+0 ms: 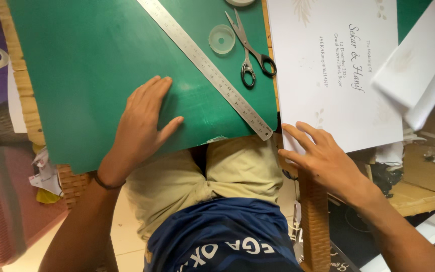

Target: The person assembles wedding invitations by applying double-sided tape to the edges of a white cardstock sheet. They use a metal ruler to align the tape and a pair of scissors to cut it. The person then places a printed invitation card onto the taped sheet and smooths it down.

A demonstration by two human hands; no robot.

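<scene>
My left hand (142, 121) lies flat, fingers apart, on the near edge of a green cutting mat (91, 60). My right hand (323, 158) rests with spread fingers on the near corner of a large white printed sheet (328, 65) lying to the right of the mat. A long steel ruler (207, 68) runs diagonally across the mat, its end between my two hands. Black-handled scissors (250, 53) lie shut on the mat beside the sheet. A small clear round lid (222, 39) sits left of the scissors.
Folded white paper pieces (421, 65) overlap the sheet's right side. A wooden table edge (21, 80) shows left of the mat. A pink basket (1, 201) stands on the floor at left, with paper scraps (46, 176) near it. My lap is under the mat's near edge.
</scene>
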